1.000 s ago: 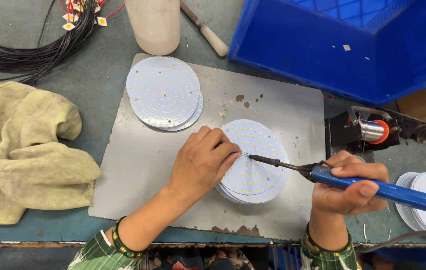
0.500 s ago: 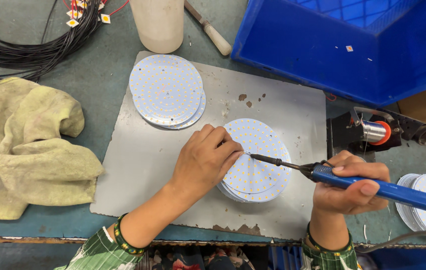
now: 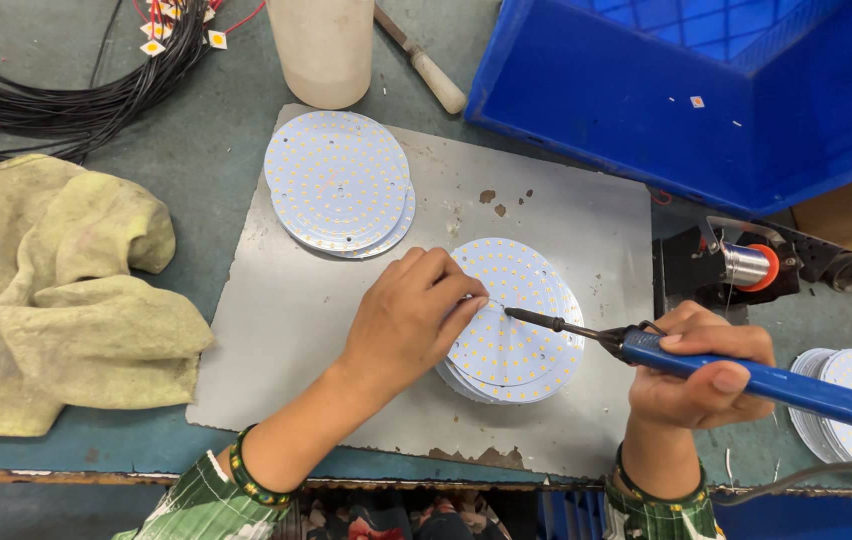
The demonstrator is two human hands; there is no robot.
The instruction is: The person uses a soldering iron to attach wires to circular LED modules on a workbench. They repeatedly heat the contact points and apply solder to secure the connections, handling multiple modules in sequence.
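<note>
The workbench carries a grey metal plate, yellow rag, black wire bundle, blue crate and solder spool holder.

"Colours?"
"White round boards dotted with yellow, blue-handled soldering iron, grey metal sheet."
"Around them?"
"Yellowish-green rag, bright blue crate, black wires, green patterned sleeves."

Green patterned sleeves, green beaded bracelets
</note>
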